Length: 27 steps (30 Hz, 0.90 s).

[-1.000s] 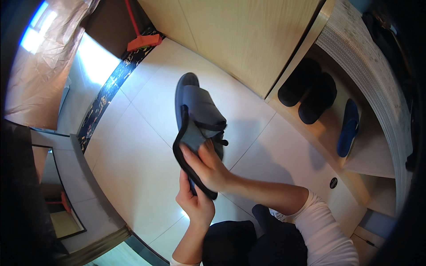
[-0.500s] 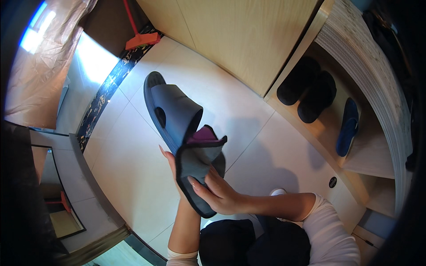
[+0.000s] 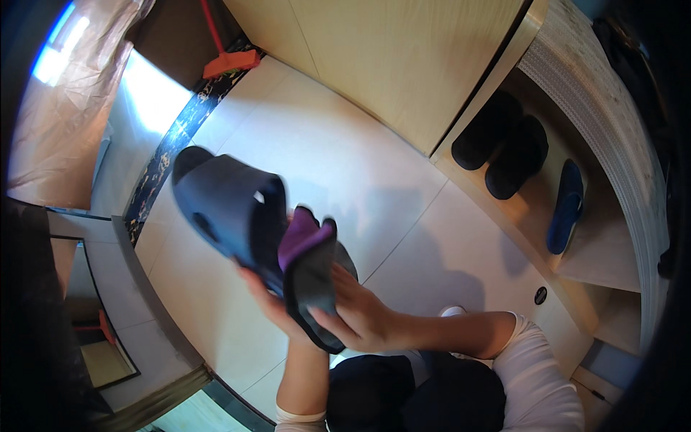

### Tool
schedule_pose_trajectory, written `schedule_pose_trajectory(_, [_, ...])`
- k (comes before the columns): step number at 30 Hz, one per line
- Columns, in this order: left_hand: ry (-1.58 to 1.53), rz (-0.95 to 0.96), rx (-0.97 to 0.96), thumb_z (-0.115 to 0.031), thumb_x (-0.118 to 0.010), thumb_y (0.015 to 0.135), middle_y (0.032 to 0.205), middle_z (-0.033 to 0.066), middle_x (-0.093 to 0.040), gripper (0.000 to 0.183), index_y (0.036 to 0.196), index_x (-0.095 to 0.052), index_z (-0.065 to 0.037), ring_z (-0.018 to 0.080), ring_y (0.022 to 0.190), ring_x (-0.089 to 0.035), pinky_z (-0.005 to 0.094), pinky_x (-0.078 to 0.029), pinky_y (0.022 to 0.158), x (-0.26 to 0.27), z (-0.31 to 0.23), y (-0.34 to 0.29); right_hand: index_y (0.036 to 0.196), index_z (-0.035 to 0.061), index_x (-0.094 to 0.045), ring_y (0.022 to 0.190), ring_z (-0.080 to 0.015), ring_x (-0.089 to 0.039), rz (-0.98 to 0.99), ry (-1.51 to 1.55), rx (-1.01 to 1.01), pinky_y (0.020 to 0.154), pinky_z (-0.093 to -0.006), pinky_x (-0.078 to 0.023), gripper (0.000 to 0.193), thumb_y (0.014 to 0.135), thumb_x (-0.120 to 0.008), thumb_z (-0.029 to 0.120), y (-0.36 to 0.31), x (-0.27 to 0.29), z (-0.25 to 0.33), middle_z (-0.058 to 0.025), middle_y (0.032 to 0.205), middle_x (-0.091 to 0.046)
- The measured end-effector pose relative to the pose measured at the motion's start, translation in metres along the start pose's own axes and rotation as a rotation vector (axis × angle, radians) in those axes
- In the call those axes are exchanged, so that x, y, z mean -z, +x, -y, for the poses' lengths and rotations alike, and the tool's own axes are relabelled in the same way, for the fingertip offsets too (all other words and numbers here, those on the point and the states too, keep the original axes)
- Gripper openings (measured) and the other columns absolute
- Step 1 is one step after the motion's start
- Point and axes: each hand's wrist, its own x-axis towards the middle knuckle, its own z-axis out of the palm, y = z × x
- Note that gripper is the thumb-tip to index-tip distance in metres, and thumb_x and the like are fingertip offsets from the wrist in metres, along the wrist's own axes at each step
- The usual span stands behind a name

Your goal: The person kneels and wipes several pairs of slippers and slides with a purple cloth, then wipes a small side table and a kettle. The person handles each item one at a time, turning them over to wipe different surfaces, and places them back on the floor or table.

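A dark grey slide slipper (image 3: 224,193) slants up and leftward over the floor, toe end far. My left hand (image 3: 268,297) is closed round its heel part from the left and below; some fingers are hidden. My right hand (image 3: 366,311) grips a grey cloth (image 3: 311,286) with black edging and a purple reverse side. The thumb lies on the grey face, and the cloth covers the slipper's heel end. Its purple flap folds up beside the strap opening. Whether the cloth presses on the sole is hidden.
On the right, a wooden shoe cabinet (image 3: 594,263) holds a pair of black slippers (image 3: 515,157) and a blue slipper (image 3: 566,209). A red broom (image 3: 232,63) stands at the far left by a dark marbled threshold. A mirror-like panel (image 3: 101,345) is at the left. Pale tiles (image 3: 389,173) cover the floor.
The slipper's toe has swung left and down, and the slipper has rolled so its strap opening shows more. The cloth has shifted slightly left and shows more purple.
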Motion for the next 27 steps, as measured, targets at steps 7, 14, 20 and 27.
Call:
schedule_pose_trajectory(7, [0.232,-0.006,0.135,-0.055,-0.034,0.093,0.141,0.0146,-0.034,0.069,0.141,-0.023,-0.006,0.0257,0.128,-0.036,0.0372,-0.026,0.108,0.010,0.010,-0.014,0.113,-0.0010,-0.049,0.113,-0.0421,-0.040,-0.031,-0.070,-0.077,0.099,-0.0479,-0.030,0.035,0.086,-0.054,0.020,0.006,0.007,0.000,-0.0231,0.119,-0.045])
schedule_pose_trajectory(14, [0.266,0.131,-0.083,-0.031,-0.032,0.097,0.131,0.0095,-0.045,0.045,0.134,-0.036,-0.007,0.0226,0.120,-0.043,0.0376,-0.031,0.104,0.012,0.003,-0.023,0.116,-0.0039,-0.050,0.123,-0.0423,-0.036,0.041,0.040,-0.012,0.107,-0.0455,-0.025,0.032,0.090,-0.042,0.013,0.033,0.007,-0.009,-0.0239,0.123,-0.048])
schedule_pose_trajectory(20, [0.102,-0.072,0.105,-0.033,-0.036,0.096,0.127,0.0127,-0.049,0.046,0.133,-0.038,-0.005,0.0264,0.116,-0.048,0.0381,-0.036,0.101,0.005,-0.011,-0.008,0.120,-0.0041,-0.045,0.121,-0.0441,-0.039,-0.035,0.162,-0.129,0.102,-0.0445,-0.031,0.031,0.094,-0.046,0.012,-0.023,-0.002,0.005,-0.0278,0.129,-0.039])
schedule_pose_trajectory(27, [0.358,-0.095,0.257,-0.025,-0.045,0.097,0.120,0.0075,-0.054,0.036,0.123,-0.046,0.000,0.0144,0.107,-0.051,0.0285,-0.040,0.093,0.007,0.001,-0.039,0.114,-0.0031,-0.044,0.088,-0.0261,-0.057,-0.161,0.217,-0.519,0.079,-0.0330,-0.044,0.041,0.099,-0.034,0.034,0.010,0.013,-0.019,-0.0202,0.096,-0.056])
